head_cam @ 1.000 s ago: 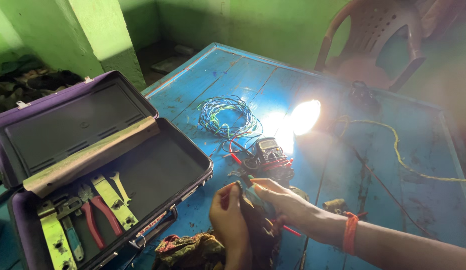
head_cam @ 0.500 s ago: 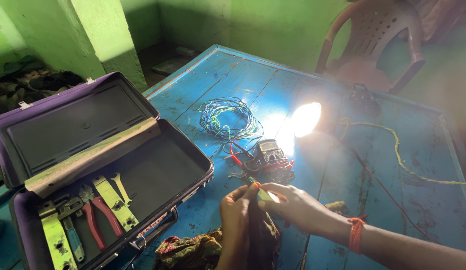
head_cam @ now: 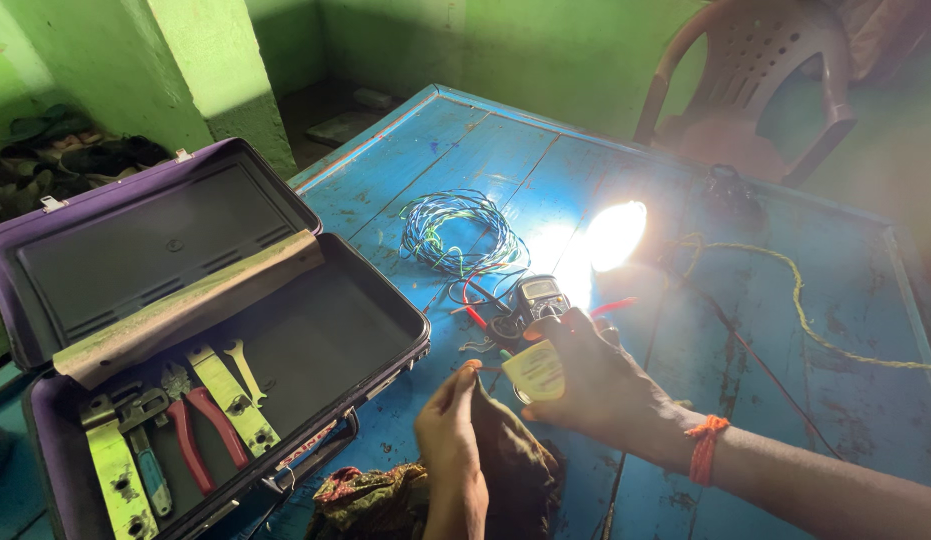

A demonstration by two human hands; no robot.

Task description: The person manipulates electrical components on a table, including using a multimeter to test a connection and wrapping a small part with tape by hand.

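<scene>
Blue wooden table (head_cam: 435, 150) fills the view, with an open purple tool case (head_cam: 315, 225) at 9 o'clock holding pliers and yellow-green tools, a wire coil (head_cam: 460, 230) at 12 o'clock and a lit bulb (head_cam: 615, 235) at 1 o'clock. Right hand (head_cam: 600, 385), entering from 4 o'clock, is closed around a pale yellow tape roll (head_cam: 535, 370) just below the meter (head_cam: 535, 300). Left hand (head_cam: 450, 440) at 6 o'clock pinches a dark cloth (head_cam: 515, 465), fingers closed on its edge.
</scene>
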